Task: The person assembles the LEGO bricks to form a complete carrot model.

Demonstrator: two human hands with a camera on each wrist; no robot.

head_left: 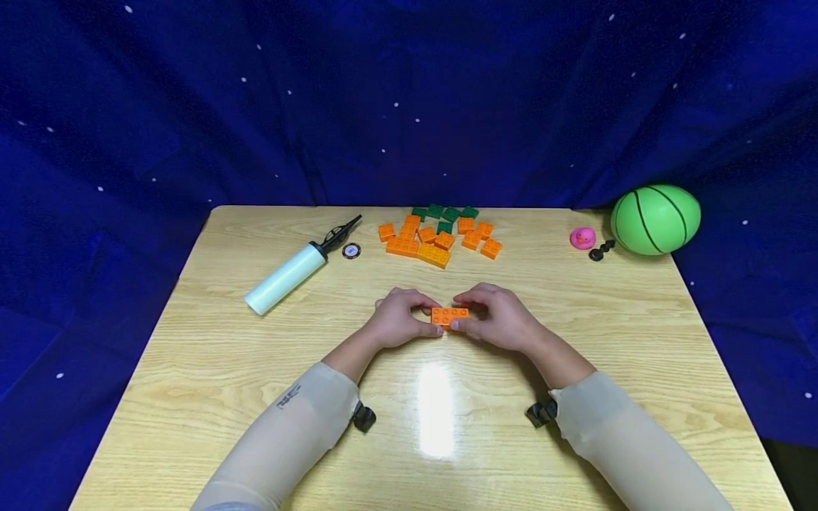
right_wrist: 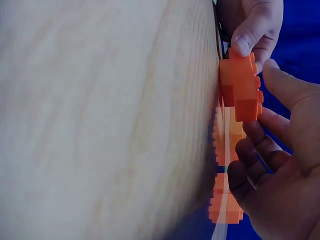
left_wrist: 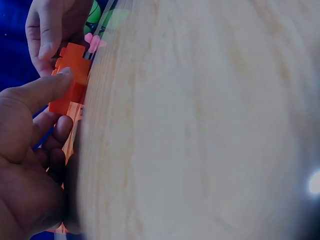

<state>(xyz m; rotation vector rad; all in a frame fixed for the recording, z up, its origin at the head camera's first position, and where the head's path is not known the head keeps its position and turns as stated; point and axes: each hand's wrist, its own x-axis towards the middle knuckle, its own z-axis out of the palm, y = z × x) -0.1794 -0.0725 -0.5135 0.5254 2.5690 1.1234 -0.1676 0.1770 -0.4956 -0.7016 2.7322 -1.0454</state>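
Plainly, the left hand [head_left: 402,319] has a narrow grip, thumb and fingers pinching the left end of an orange toy building-brick stack [head_left: 447,315] over the middle of the bench [head_left: 192,383]. The right hand [head_left: 501,317] curves about its right end; whether that grip actually presses, I cannot quite tell. The stack should handle light and stiff, slightly slick, hardly fragile; best held by its smooth long sides.
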